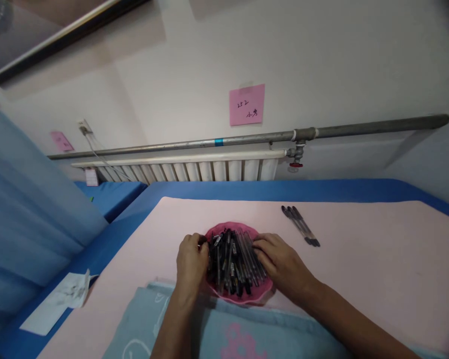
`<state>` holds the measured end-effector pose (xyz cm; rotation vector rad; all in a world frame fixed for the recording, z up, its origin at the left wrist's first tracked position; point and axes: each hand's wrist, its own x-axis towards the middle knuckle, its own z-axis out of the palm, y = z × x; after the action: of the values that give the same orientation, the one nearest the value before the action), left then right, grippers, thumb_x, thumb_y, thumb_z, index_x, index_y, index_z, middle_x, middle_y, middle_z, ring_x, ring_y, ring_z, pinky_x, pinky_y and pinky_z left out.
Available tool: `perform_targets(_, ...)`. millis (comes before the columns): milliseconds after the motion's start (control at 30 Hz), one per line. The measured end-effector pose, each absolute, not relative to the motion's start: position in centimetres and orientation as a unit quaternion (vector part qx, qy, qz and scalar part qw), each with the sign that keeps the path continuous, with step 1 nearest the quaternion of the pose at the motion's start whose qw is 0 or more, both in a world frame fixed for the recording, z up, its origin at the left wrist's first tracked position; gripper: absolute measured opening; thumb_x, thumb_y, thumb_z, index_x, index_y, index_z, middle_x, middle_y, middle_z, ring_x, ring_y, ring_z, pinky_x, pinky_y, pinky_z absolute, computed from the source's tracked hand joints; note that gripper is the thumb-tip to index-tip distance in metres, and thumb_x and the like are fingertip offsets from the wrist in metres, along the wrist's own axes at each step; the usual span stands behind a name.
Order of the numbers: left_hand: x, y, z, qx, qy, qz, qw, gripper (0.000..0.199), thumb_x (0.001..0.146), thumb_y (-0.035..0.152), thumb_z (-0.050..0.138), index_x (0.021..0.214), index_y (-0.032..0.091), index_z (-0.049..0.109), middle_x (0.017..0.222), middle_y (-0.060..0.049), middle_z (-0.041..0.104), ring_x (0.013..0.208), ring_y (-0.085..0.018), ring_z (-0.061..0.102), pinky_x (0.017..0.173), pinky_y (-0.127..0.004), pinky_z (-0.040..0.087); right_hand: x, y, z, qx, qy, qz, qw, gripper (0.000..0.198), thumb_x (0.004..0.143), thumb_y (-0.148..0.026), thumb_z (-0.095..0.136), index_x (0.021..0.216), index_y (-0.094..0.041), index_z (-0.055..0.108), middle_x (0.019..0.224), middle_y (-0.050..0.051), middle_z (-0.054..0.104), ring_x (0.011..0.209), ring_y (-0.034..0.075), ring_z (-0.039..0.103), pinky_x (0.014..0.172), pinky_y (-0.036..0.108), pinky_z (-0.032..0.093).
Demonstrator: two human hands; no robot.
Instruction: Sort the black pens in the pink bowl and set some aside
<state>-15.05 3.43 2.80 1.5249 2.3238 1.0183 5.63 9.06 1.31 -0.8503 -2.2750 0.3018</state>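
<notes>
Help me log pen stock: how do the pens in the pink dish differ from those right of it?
The dish pens form a dense pile; the loose pens number three. The dish pens sit in the pink dish; the loose pens lie on the pink mat. The left hand and right hand flank the dish pens; neither touches the loose pens. Both include pens with black ends.

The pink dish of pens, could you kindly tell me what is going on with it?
A person has the left hand at the left side of a pink dish heaped with pens and the right hand at its right side. Whether either hand grips a pen is hard to tell. Three pens lie side by side on the pink sheet, beyond the right hand.
</notes>
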Motion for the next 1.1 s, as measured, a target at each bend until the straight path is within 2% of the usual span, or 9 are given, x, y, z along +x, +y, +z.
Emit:
perform_targets(67,-14.4,3.5,2.8,0.540,0.799,0.265,0.024,0.019,0.077,0.018,0.047,0.081,0.016,0.065,0.086,-0.010,0.060,0.085,-0.023,0.052,0.077,-0.034,0.038,5.6,9.1,1.3,-0.330,-0.875,0.115,0.335,0.022,0.085,-0.013,0.040,0.088,-0.017,0.061,0.090,0.008,0.060,0.087,0.020,0.054,0.080,0.037,0.048)
perform_targets(167,-13.5,3.6,2.7,0.563,0.799,0.210,-0.022,0.021,0.079,0.019,0.046,0.085,0.015,0.066,0.093,-0.012,0.059,0.090,-0.025,0.050,0.080,-0.036,0.036,5.7,9.1,1.2,-0.330,-0.877,0.117,0.330,0.023,0.085,-0.013,0.039,0.088,-0.017,0.061,0.090,0.008,0.060,0.087,0.020,0.054,0.080,0.037,0.048)
perform_targets(333,-13.1,3.5,2.6,0.575,0.800,0.169,-0.030,0.022,0.079,0.022,0.047,0.088,0.014,0.066,0.101,-0.012,0.058,0.093,-0.027,0.047,0.080,-0.038,0.035,5.7,9.1,1.1,-0.327,-0.875,0.118,0.337,0.022,0.085,-0.013,0.040,0.087,-0.017,0.062,0.089,0.008,0.060,0.086,0.020,0.054,0.079,0.037,0.048)
perform_targets(533,-12.9,3.5,2.6,0.575,0.807,0.133,-0.024,0.021,0.078,0.023,0.049,0.084,0.013,0.067,0.098,-0.013,0.058,0.093,-0.027,0.047,0.079,-0.038,0.034,5.5,9.1,1.2,-0.339,-0.863,0.135,0.349,0.022,0.084,-0.013,0.040,0.086,-0.018,0.061,0.089,0.007,0.060,0.086,0.019,0.055,0.078,0.036,0.048)
perform_targets(667,-12.8,3.6,2.6,0.573,0.809,0.131,-0.016,0.022,0.078,0.024,0.048,0.084,0.013,0.067,0.100,-0.014,0.058,0.093,-0.028,0.046,0.078,-0.039,0.034,5.2,8.6,1.4,-0.351,-0.873,0.101,0.323,0.020,0.083,-0.015,0.042,0.082,-0.019,0.062,0.092,0.008,0.060,0.087,0.022,0.054,0.077,0.039,0.046)
perform_targets(800,-12.8,3.5,2.7,0.574,0.808,0.131,-0.013,0.022,0.078,0.024,0.048,0.083,0.014,0.067,0.100,-0.013,0.058,0.094,-0.029,0.046,0.078,-0.039,0.033,4.9,8.2,1.3,-0.378,-0.879,0.004,0.292,0.012,0.078,-0.015,0.049,0.076,-0.015,0.061,0.112,0.015,0.056,0.100,0.029,0.048,0.083,0.046,0.042)
perform_targets(900,-12.7,3.5,2.6,0.572,0.808,0.138,-0.011,0.021,0.078,0.023,0.048,0.082,0.013,0.066,0.100,-0.013,0.058,0.094,-0.029,0.047,0.078,-0.039,0.034,4.8,8.3,1.1,-0.401,-0.875,-0.041,0.268,0.011,0.075,-0.018,0.055,0.082,-0.014,0.062,0.120,0.016,0.052,0.108,0.034,0.042,0.085,0.048,0.040)
perform_targets(1000,-12.9,3.5,2.6,0.568,0.806,0.169,-0.008,0.020,0.078,0.023,0.048,0.079,0.014,0.065,0.094,-0.012,0.059,0.092,-0.028,0.048,0.078,-0.038,0.035,4.9,8.5,0.9,-0.419,-0.873,-0.028,0.249,0.019,0.076,-0.022,0.054,0.091,-0.014,0.064,0.119,0.016,0.053,0.108,0.034,0.042,0.084,0.049,0.040)
perform_targets(1100,-13.3,3.5,2.7,0.547,0.791,0.273,-0.013,0.018,0.079,0.026,0.047,0.073,0.017,0.062,0.085,-0.010,0.058,0.086,-0.025,0.051,0.077,-0.036,0.037,4.9,8.6,0.8,-0.435,-0.870,0.011,0.233,0.022,0.077,-0.023,0.053,0.092,-0.013,0.065,0.119,0.017,0.053,0.106,0.034,0.043,0.084,0.049,0.040)
